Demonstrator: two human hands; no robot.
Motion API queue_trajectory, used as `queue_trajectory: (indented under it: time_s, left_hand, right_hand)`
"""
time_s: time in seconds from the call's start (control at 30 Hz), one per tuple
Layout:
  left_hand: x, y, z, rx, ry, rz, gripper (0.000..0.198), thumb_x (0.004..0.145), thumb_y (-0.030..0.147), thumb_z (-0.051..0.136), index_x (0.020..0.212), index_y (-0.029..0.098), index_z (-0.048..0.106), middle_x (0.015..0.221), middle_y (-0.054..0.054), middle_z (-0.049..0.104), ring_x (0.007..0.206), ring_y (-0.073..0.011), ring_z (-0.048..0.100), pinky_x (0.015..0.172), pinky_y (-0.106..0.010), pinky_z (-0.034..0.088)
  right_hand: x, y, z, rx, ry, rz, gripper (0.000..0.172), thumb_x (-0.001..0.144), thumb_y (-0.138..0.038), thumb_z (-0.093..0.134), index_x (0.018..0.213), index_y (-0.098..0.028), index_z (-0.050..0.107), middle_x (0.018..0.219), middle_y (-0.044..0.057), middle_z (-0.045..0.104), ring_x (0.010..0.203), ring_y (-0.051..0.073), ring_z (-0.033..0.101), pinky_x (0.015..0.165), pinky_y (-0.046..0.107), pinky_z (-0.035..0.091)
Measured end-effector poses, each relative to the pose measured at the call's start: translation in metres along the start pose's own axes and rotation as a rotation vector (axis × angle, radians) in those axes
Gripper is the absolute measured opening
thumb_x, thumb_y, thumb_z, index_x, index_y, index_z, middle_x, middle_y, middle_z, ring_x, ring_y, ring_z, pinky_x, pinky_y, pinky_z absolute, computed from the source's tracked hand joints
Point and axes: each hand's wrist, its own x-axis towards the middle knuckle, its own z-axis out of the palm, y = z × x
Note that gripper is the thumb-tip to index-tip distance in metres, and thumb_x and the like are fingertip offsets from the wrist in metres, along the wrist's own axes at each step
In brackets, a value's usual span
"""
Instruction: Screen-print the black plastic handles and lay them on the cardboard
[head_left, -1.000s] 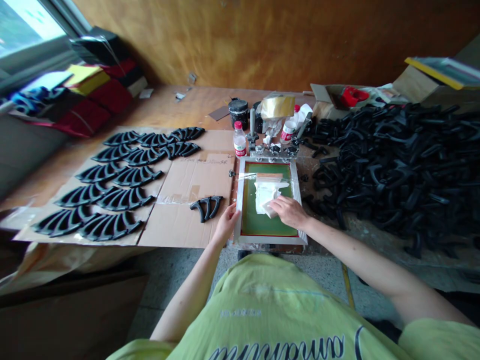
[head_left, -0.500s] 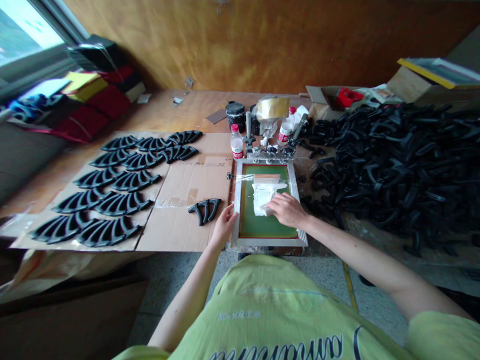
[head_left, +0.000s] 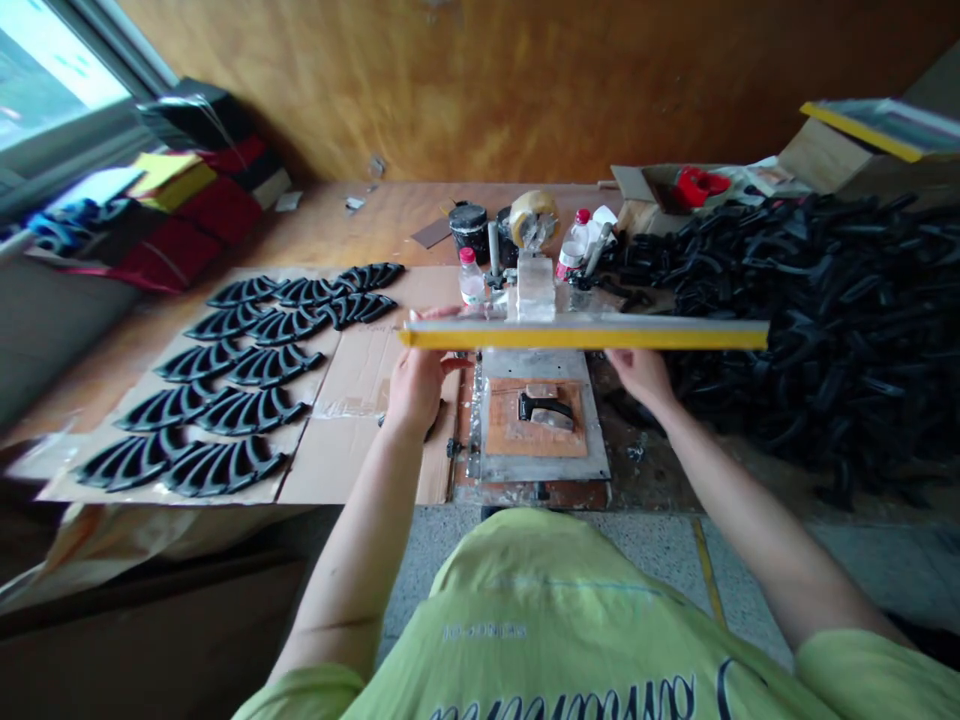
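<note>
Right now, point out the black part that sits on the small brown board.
The single curved black part on the small brown board in the middle; the others lie on the cardboard at left or in and around the heap at right.

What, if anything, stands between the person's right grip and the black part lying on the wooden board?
Nothing visible does. The right grip is at the lower edge of the yellow-edged frame; from there, the way to the black part on the wooden board looks open.
</note>
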Motion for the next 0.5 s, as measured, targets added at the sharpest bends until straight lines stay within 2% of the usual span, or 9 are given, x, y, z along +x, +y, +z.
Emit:
queue_trajectory:
  time_s: [0.1,0.17,0.2,0.23,0.3,0.37,0.4,0.43,0.5]
  left_hand:
    - [0.032,0.017,0.011,0.040,-0.022,0.043,0.066,0.093,0.072,0.033,0.109,0.016,0.064,0.088,-0.010,0.069,0.081,-0.0156,0.069,0.066,-0.026,0.056]
    - [0.034,0.013,0.012,0.027,0.026,0.066,0.064,0.093,0.072,0.034,0.116,0.018,0.061,0.089,-0.009,0.069,0.080,-0.0149,0.069,0.066,-0.025,0.056]
    - [0.027,0.005,0.012,0.009,0.063,0.066,0.063,0.093,0.072,0.037,0.119,0.020,0.060,0.090,-0.008,0.069,0.080,-0.0148,0.069,0.065,-0.025,0.056]
    - [0.015,-0.006,0.012,-0.008,0.084,0.035,0.061,0.091,0.072,0.042,0.119,0.021,0.060,0.089,-0.008,0.070,0.079,-0.0151,0.069,0.064,-0.024,0.055]
    - [-0.023,-0.036,0.013,-0.026,0.055,-0.147,0.061,0.086,0.072,0.052,0.114,0.020,0.063,0.086,-0.008,0.071,0.077,-0.0174,0.069,0.060,-0.025,0.054]
    - [-0.067,-0.069,0.017,0.012,-0.151,-0.550,0.065,0.078,0.073,0.062,0.107,0.015,0.067,0.088,-0.013,0.074,0.079,-0.0236,0.071,0.056,-0.029,0.054]
    - [-0.087,-0.083,0.019,-0.014,-0.177,-0.684,0.066,0.078,0.073,0.062,0.110,0.016,0.066,0.096,-0.015,0.075,0.086,-0.0260,0.071,0.059,-0.031,0.055]
    - [-0.104,-0.095,0.021,-0.080,-0.157,-0.735,0.064,0.080,0.073,0.060,0.108,0.016,0.066,0.098,-0.015,0.074,0.089,-0.0263,0.071,0.062,-0.032,0.056]
    - [-0.122,-0.113,0.020,-0.191,-0.069,-0.776,0.058,0.081,0.071,0.060,0.102,0.017,0.065,0.095,-0.013,0.074,0.086,-0.0247,0.071,0.063,-0.032,0.056]
  right_hand:
    - [-0.045,-0.011,0.044,-0.127,-0.159,-0.152,0.031,0.087,-0.049,0.068,0.087,-0.018,0.067,0.092,0.010,0.068,0.090,0.024,0.062,0.082,0.035,0.048]
    - [-0.062,-0.027,0.065,-0.255,-0.238,-0.192,0.025,0.089,-0.042,0.068,0.087,-0.018,0.065,0.098,0.012,0.068,0.096,0.027,0.060,0.084,0.037,0.047]
    - [-0.066,-0.035,0.071,-0.296,-0.261,-0.167,0.021,0.091,-0.039,0.065,0.087,-0.018,0.064,0.096,0.013,0.068,0.095,0.027,0.060,0.083,0.037,0.047]
    - [-0.070,-0.043,0.074,-0.315,-0.270,-0.128,0.019,0.094,-0.035,0.061,0.088,-0.018,0.063,0.091,0.012,0.068,0.092,0.026,0.061,0.080,0.036,0.047]
    - [-0.076,-0.061,0.075,-0.299,-0.217,-0.056,0.017,0.098,-0.032,0.053,0.091,-0.019,0.061,0.084,0.011,0.067,0.085,0.025,0.061,0.076,0.034,0.046]
    - [-0.087,-0.082,0.075,-0.238,-0.103,-0.061,0.019,0.100,-0.032,0.048,0.094,-0.020,0.061,0.083,0.011,0.067,0.084,0.026,0.060,0.075,0.035,0.047]
    - [-0.094,-0.094,0.075,-0.194,-0.069,-0.112,0.020,0.101,-0.031,0.046,0.094,-0.021,0.062,0.085,0.010,0.067,0.086,0.026,0.060,0.077,0.036,0.048]
    - [-0.102,-0.106,0.075,-0.139,-0.073,-0.204,0.019,0.101,-0.030,0.046,0.095,-0.022,0.062,0.088,0.010,0.067,0.089,0.026,0.059,0.079,0.037,0.048]
    - [-0.116,-0.119,0.071,-0.018,-0.172,-0.422,0.017,0.100,-0.028,0.049,0.096,-0.023,0.065,0.096,0.008,0.068,0.097,0.024,0.059,0.087,0.037,0.048]
